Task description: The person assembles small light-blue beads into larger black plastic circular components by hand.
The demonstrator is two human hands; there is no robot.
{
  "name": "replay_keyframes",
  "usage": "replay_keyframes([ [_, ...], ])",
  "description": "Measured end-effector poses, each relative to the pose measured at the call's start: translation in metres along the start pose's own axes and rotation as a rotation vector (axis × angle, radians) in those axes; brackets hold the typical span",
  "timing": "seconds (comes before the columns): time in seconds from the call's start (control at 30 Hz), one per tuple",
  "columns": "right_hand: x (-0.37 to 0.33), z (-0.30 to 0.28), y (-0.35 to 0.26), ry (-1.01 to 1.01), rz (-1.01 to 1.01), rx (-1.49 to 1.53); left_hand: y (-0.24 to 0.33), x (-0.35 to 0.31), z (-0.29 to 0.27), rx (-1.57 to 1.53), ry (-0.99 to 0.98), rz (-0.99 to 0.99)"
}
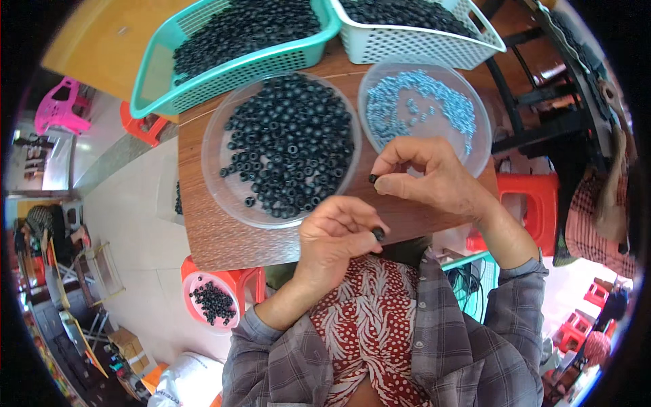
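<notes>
My left hand (329, 239) is closed in a pinch near the table's front edge, with a small round black plastic part (378, 233) at its fingertips. My right hand (434, 175), a little higher and to the right, pinches a small dark piece (373, 178) between thumb and forefinger; its exact kind is too small to tell. Beyond the left hand stands a clear round tub (212, 163) with many black ring-shaped parts (291, 129). Past my right hand, a second clear tub (483, 146) contains small light-blue pieces (456, 102).
A teal basket (254, 62) and a white basket (420, 42), both full of black parts, stand at the back of the brown table (224, 244). A pink bowl (192, 308) with black parts is at lower left. Red stools (542, 203) flank the table.
</notes>
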State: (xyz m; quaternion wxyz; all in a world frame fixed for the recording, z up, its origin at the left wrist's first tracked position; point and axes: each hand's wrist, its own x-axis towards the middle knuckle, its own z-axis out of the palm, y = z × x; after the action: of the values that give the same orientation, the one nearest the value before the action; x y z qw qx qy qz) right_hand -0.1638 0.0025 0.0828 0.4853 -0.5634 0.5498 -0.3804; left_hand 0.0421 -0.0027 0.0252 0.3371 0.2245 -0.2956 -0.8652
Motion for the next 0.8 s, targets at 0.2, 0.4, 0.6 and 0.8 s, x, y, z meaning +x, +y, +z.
replay_keyframes([
  [0.2, -0.032, -0.005, 0.008, 0.080, -0.266, -0.375, -0.002, 0.020, 0.014, 0.000, 0.124, 0.069],
  [0.4, -0.036, 0.006, 0.011, 0.146, -0.324, -0.535, -0.022, 0.028, 0.026, 0.142, 0.166, 0.247],
  [0.6, -0.037, 0.018, 0.020, 0.317, -0.337, -0.406, -0.024, 0.031, 0.028, 0.037, 0.208, 0.205],
  [0.8, -0.043, 0.017, 0.020, 0.306, -0.175, -0.057, -0.020, 0.034, 0.021, -0.070, 0.141, 0.116],
])
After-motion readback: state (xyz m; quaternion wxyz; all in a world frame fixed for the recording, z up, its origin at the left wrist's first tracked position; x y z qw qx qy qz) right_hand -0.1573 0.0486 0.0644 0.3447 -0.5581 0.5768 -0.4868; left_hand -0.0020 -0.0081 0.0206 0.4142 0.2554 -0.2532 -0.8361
